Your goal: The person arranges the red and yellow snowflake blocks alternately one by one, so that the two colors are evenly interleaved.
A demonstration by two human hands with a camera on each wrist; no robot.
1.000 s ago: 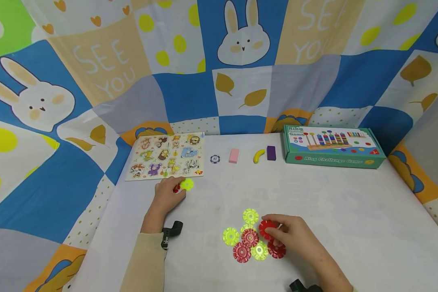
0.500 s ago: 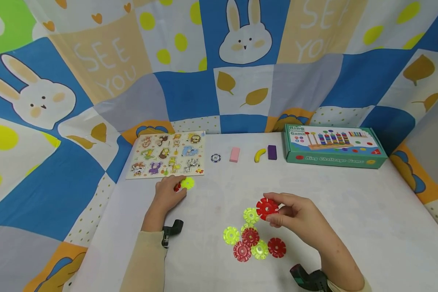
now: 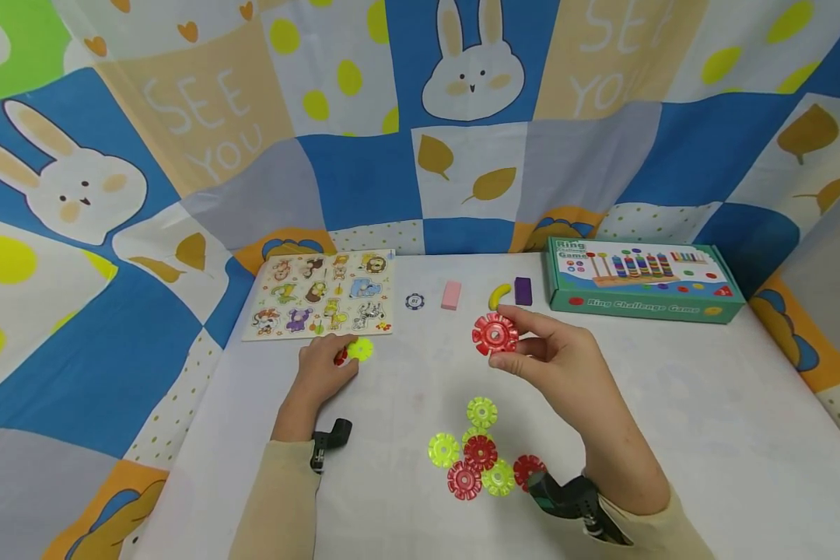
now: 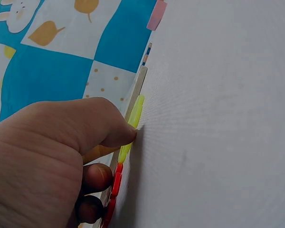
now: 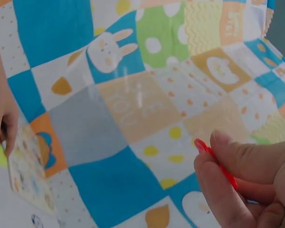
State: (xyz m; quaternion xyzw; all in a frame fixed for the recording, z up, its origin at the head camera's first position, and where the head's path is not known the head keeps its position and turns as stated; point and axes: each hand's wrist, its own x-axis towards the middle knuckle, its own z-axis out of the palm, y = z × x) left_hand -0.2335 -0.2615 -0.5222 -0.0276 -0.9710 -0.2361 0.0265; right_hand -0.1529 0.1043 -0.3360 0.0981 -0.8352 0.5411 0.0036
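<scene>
Between thumb and fingertips, my right hand [image 3: 556,358] pinches a red notched building disc [image 3: 495,334], raised over the table and seen edge-on in the right wrist view. My left hand [image 3: 324,369] is low at the front edge of the animal puzzle board [image 3: 385,323]. Its thumb and forefinger hold a yellow-green notched disc [image 4: 138,109]; red discs [image 4: 117,180] lie under its other, curled fingers and are partly hidden. A loose cluster of red discs [image 3: 464,481] and yellow-green discs [image 3: 444,450] lies in the table's middle, one red disc partly covered by the right wrist camera.
Along the back stand a blue-and-white chip [image 3: 414,301], a pink block [image 3: 451,295], a yellow toy banana [image 3: 499,295], a purple block [image 3: 523,292] and a green Ring Challenge Game box [image 3: 644,284]. A patterned cloth [image 3: 364,183] hangs behind the white table [image 3: 672,404].
My right hand has lifted the red disc from the cluster and carried it away toward the back of the table. The left hand has stayed in place at the board.
</scene>
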